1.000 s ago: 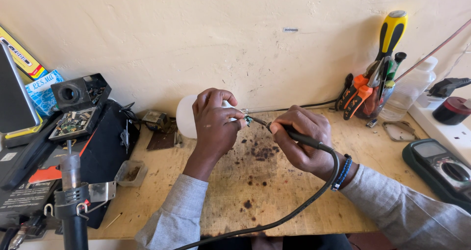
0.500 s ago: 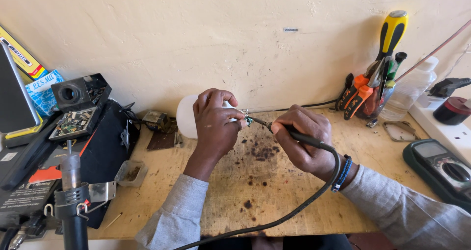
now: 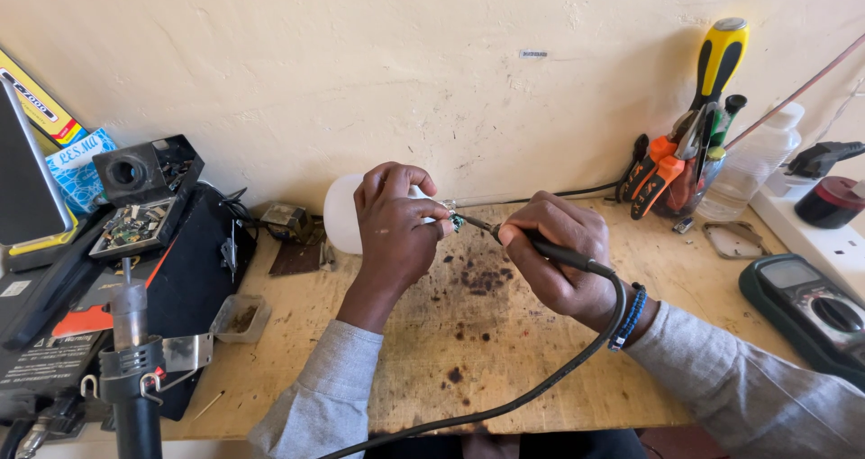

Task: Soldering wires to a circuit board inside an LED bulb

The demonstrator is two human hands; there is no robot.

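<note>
The left hand (image 3: 394, 225) is closed around a white LED bulb (image 3: 342, 214), its fingers wrapped over the bulb's neck so that the rounded white dome sticks out beyond the knuckles toward the wall, while the small green circuit end (image 3: 455, 219) of the bulb shows just past the fingertips. The right hand (image 3: 559, 256) grips a black soldering iron (image 3: 541, 247) like a pen, thumb and forefinger pinched on the handle; the metal tip reaches out from those fingers and meets the circuit end right beside the left fingertips. The iron's black cable (image 3: 541, 387) curves back from the heel of the right hand, passing a blue beaded bracelet (image 3: 628, 317) on the wrist, and runs down toward the near edge of the scorched wooden workbench (image 3: 468, 333). Beyond the left knuckles lie a small brown circuit board (image 3: 297, 256) and a small tray (image 3: 238, 318). Well away from the right fingers, a green multimeter (image 3: 806, 306) rests on the bench, and a yellow-handled screwdriver (image 3: 716, 58) stands among orange pliers (image 3: 658, 175) against the wall.
</note>
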